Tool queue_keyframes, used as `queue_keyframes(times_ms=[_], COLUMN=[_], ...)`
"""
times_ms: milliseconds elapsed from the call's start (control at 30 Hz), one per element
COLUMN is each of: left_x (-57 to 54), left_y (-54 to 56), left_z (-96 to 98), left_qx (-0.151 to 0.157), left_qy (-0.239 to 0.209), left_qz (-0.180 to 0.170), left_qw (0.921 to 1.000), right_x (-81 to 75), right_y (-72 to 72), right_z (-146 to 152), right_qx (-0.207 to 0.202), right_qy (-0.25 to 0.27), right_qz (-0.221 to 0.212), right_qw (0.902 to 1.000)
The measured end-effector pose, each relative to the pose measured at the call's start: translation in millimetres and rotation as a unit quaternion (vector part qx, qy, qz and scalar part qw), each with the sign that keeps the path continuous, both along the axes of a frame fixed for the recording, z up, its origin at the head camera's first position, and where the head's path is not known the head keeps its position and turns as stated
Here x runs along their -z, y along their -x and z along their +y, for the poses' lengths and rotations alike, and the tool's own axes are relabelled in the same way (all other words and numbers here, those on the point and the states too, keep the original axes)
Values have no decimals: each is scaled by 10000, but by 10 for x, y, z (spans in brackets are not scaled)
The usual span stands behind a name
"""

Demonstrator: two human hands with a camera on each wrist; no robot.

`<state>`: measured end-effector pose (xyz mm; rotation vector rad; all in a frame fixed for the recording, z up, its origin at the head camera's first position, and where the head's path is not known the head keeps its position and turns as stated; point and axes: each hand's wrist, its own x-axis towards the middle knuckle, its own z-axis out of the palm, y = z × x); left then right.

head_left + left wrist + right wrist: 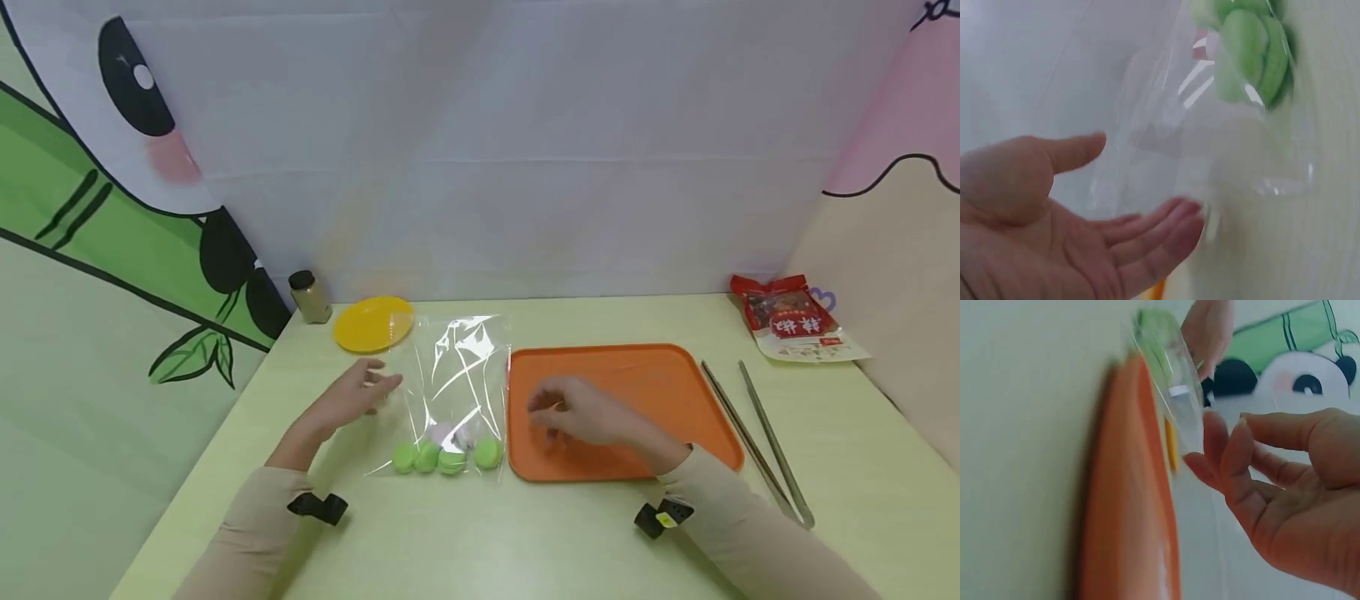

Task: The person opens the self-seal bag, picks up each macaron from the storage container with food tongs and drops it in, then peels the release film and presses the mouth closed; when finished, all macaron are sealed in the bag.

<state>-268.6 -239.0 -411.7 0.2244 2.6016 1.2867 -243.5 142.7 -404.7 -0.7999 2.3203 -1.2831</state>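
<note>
A clear plastic bag (457, 367) lies on the table with several green macarons (452, 461) along its near end. Behind them, something pale lilac shows through the plastic. My left hand (358, 393) is at the bag's left edge, thumb apart from the fingers and nothing in its grasp. In the left wrist view, those fingers (1172, 234) overlap the bag's side. My right hand (573, 410) hovers over the left half of an orange tray (645, 375), fingers loosely bent. The right wrist view shows its thumb (1279, 430) close to the fingertips, holding nothing.
A yellow plate (367, 327) and a dark-lidded jar (310, 297) stand at the back left. Metal tongs (765, 442) lie right of the tray. A red and white snack packet (798, 321) is at the back right, and a printed cloth (480, 150) hangs behind the table.
</note>
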Motion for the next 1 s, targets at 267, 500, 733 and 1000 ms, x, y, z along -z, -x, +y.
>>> queue_keyframes(times_ms=[267, 500, 733, 1000], left_x=[205, 197, 240, 189], left_y=[-68, -211, -215, -196], left_z=[-316, -224, -177, -155], left_qx=[1074, 1312, 744, 204], left_qy=[-575, -507, -496, 28], left_qz=[-1940, -1994, -1774, -1565], left_qw=[9734, 9698, 9801, 9875], right_x=[188, 222, 233, 186], right_y=[-194, -290, -324, -304], right_z=[-374, -500, -556, -577], right_qx=[-775, -991, -858, -878], right_qy=[-396, -1017, -1454, -2037], right_qz=[248, 1850, 2319, 2341], right_qw=[9959, 9724, 9580, 9466])
